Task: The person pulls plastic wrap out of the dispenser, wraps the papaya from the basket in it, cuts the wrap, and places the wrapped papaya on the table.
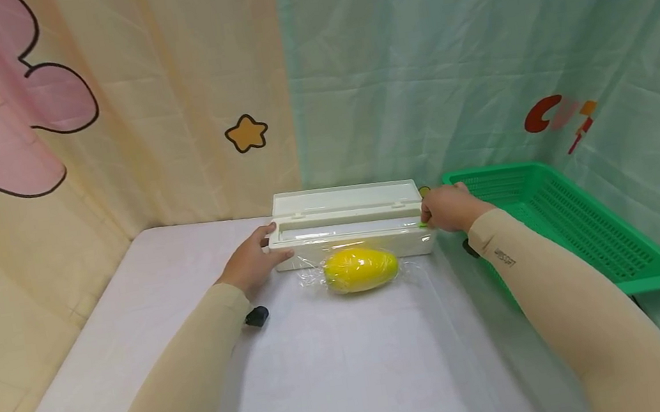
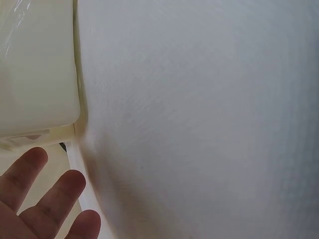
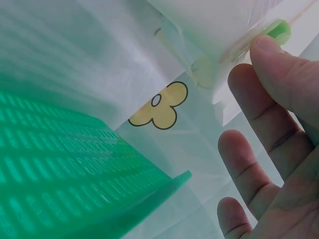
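A white cling film dispenser [image 1: 361,247] sits at the back of the table, its lid [image 1: 344,198] raised. My left hand [image 1: 252,259] holds its left end, thumb on the front and fingers toward the back corner. At the right end, my right hand [image 1: 451,208] pinches the small green slide cutter [image 3: 280,32] between thumb and index finger; the other fingers are loosely bent. Just in front of the dispenser lies a yellow, oval, papaya-like fruit [image 1: 361,269] with clear film over it. The film [image 1: 312,275] spreads wrinkled on both sides of the fruit and runs up the dispenser's front.
A green slotted plastic basket [image 1: 608,230] stands to the right, beside and partly behind my right forearm. White cloth covers the table [image 1: 353,371]. Printed curtains [image 1: 182,100] hang close behind the dispenser and at both sides.
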The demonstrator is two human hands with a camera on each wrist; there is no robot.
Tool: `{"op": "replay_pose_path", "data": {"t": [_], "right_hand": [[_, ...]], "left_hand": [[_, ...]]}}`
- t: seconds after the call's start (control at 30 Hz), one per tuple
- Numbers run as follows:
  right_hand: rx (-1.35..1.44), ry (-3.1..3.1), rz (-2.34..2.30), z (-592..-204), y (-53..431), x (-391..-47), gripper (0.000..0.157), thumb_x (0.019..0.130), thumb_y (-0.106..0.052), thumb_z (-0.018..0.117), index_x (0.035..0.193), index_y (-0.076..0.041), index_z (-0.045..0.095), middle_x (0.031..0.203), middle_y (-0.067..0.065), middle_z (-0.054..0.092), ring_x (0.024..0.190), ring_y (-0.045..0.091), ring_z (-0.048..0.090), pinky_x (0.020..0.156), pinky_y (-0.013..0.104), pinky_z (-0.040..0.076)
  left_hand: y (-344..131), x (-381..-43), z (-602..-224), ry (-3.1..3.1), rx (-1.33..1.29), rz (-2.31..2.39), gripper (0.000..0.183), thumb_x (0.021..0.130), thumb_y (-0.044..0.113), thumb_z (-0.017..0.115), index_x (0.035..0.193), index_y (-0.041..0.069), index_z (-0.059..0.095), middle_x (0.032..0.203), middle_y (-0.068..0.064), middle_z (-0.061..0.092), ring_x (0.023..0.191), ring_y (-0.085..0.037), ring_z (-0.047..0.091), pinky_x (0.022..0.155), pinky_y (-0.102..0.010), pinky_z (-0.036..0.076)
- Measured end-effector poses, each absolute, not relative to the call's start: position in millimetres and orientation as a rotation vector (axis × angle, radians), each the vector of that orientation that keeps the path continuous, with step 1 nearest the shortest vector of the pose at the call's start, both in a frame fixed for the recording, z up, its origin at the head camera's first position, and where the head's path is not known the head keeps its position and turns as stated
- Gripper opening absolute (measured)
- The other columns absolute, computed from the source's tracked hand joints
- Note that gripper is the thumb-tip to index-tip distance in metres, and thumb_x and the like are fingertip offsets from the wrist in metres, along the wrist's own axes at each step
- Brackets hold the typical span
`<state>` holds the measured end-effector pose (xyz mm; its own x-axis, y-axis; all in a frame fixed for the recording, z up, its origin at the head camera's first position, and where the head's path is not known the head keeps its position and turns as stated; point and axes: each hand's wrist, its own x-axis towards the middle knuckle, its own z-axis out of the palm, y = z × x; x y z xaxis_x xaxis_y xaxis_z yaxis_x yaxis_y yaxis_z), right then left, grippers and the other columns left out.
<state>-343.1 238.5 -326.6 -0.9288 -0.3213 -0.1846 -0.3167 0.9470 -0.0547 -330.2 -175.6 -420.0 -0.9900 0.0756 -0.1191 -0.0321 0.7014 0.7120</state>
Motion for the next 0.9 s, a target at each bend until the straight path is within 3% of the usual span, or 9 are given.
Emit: {"op": "replay_pose_path", "data": {"t": [0.27,0.4,0.5,0.63,0.7,0.83,0.9], "right_hand": [[-0.508,2.924,-0.017,-325.3,240.7,-341.3,0.018,0.098,-0.013,0.073,0.116,-0.012,0.079,0.124,0.008,0.076,0.110,0.030,0.070,0.113,0.070,0.034],[-0.540,2.938,0.035,-326.0,239.3,-341.5,0.010,0.100,-0.012,0.070,0.105,-0.012,0.079,0.110,0.007,0.077,0.096,0.024,0.067,0.106,0.062,0.038],[-0.561,2.956,0.085,-328.2,239.0,-341.9,0.013,0.102,-0.010,0.067,0.102,-0.012,0.079,0.105,0.007,0.076,0.093,0.024,0.066,0.102,0.060,0.040],[-0.557,2.967,0.095,-330.4,241.3,-341.1,0.020,0.101,-0.006,0.064,0.113,-0.009,0.081,0.117,0.010,0.078,0.107,0.031,0.071,0.111,0.068,0.038],[-0.559,2.953,0.101,-329.5,241.9,-340.9,0.021,0.102,-0.003,0.062,0.110,-0.007,0.080,0.113,0.013,0.078,0.101,0.031,0.071,0.108,0.066,0.039],[-0.547,2.936,0.101,-328.3,242.8,-340.3,0.022,0.101,-0.002,0.062,0.113,-0.006,0.080,0.117,0.014,0.077,0.105,0.033,0.070,0.111,0.067,0.039],[-0.509,2.933,0.077,-328.2,243.6,-339.9,0.025,0.102,-0.003,0.063,0.120,-0.008,0.079,0.125,0.013,0.076,0.115,0.036,0.069,0.115,0.072,0.035]], "left_hand": [[-174.0,-329.6,-419.5,2.776,0.036,1.163,0.090,0.093,0.058,0.073,0.167,0.038,0.025,0.163,-0.012,0.047,0.151,-0.040,0.042,0.122,-0.062,0.035],[-174.6,-329.9,-419.8,2.781,0.044,1.162,0.091,0.093,0.058,0.074,0.167,0.038,0.025,0.163,-0.012,0.048,0.151,-0.040,0.042,0.123,-0.062,0.035],[-175.3,-330.1,-420.1,2.778,0.045,1.166,0.091,0.093,0.058,0.074,0.167,0.038,0.025,0.163,-0.012,0.048,0.151,-0.040,0.042,0.123,-0.062,0.034],[-177.2,-329.5,-419.9,2.780,0.033,1.164,0.091,0.092,0.060,0.074,0.167,0.038,0.026,0.162,-0.011,0.048,0.150,-0.039,0.043,0.122,-0.062,0.035],[-178.0,-329.2,-419.8,2.784,0.034,1.166,0.092,0.092,0.060,0.074,0.167,0.038,0.026,0.162,-0.012,0.048,0.150,-0.039,0.044,0.122,-0.061,0.036],[-177.4,-329.8,-420.4,2.776,0.045,1.168,0.093,0.092,0.062,0.074,0.167,0.039,0.025,0.162,-0.012,0.048,0.150,-0.039,0.043,0.123,-0.061,0.035],[-176.7,-330.0,-420.5,2.771,0.052,1.162,0.093,0.092,0.061,0.073,0.167,0.038,0.024,0.163,-0.012,0.047,0.151,-0.039,0.042,0.123,-0.062,0.034]]}}
